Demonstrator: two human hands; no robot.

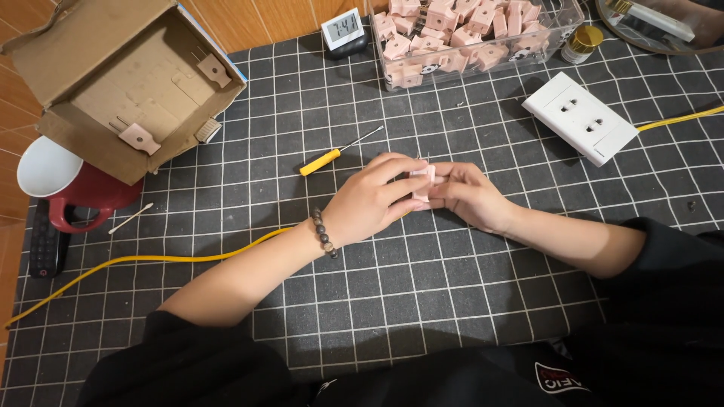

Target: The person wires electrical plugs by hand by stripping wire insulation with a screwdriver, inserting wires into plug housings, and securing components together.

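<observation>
Both hands pinching one small pink plastic plug block (422,181).
Fingers (392,188) closed round it; could slip, grip covering little.

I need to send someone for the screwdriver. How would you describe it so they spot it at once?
Start at the dark gridded mat. Just beyond the person's left hand, between it and the cardboard box, lies the screwdriver. It is small, with a yellow handle and a thin metal shaft; the yellow cable nearby is long and curving instead.
</observation>
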